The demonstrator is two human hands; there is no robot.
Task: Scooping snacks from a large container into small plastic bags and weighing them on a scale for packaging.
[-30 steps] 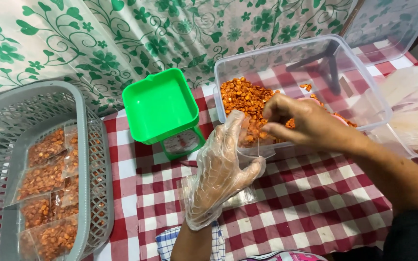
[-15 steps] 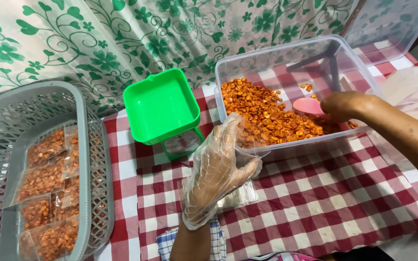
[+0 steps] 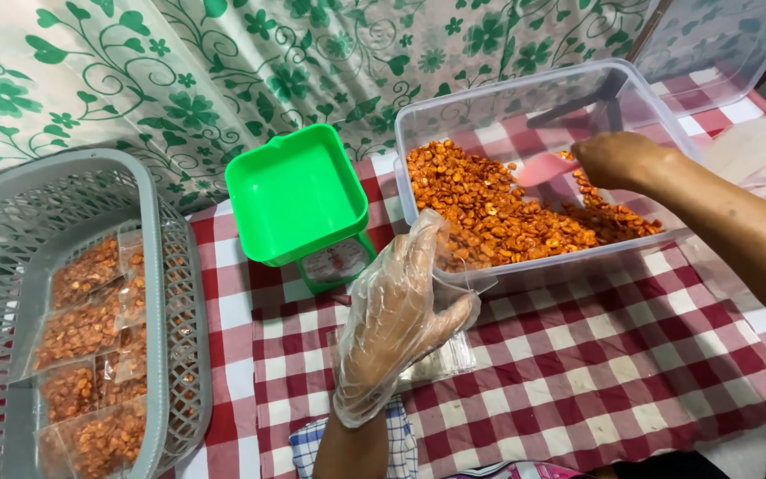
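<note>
We are closing our right hand (image 3: 618, 160) around a pink scoop (image 3: 544, 168) in the clear tub (image 3: 525, 98) of orange snack at the table's far edge (its handle is hiding under our fingers). Our gloved left hand (image 3: 396, 324) is hovering wide, holding nothing.
</note>
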